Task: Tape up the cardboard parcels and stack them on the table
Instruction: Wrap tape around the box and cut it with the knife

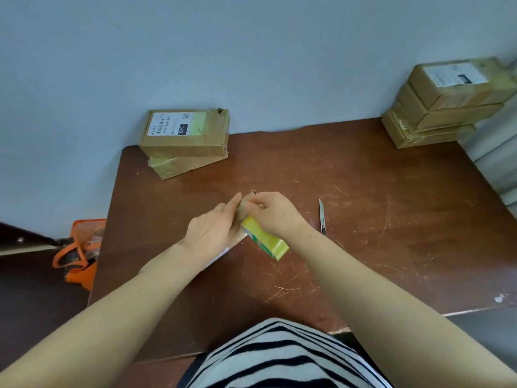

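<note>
**Both hands on a small parcel at table centre**

Clock face centred on the hands, 12 toward the wall.

- Scratched brown wooden table (363, 247), set against a pale blue-grey wall (251, 51).
- Centre: a small brownish parcel (242, 212) with a glossy film at its near end, held between the hands just above the tabletop. Most of it is hidden.
- Left hand (212, 231): fingers straight and together, laid flat along the parcel's left side. The thumb is out of sight.
- Right hand (277, 214): fingers curled, fingertips pinching at the parcel's far end. Cannot tell whether tape or card sits between them.
- Roll of yellow-tinted packing tape (265, 242): seen edge-on, tilted, directly under the right wrist and touching the parcel's near end. Cannot tell which hand carries it.
- 3 o'clock, just beside the right wrist: a slim silver utility knife (322, 217) lying flat on the table, lengthwise toward the wall.
- 11 o'clock, at the far-left corner: two flat cardboard parcels (184, 135) stacked askew, the upper one bearing a white barcode label.
- 2 o'clock, at the far-right corner: a stack of four cardboard parcels (447, 107), taped, with a label on the top one.
- 9 o'clock, on the floor off the table edge: an orange fabric bag (81, 256).
- 6 o'clock: a black-and-white striped top (279, 359).
</note>
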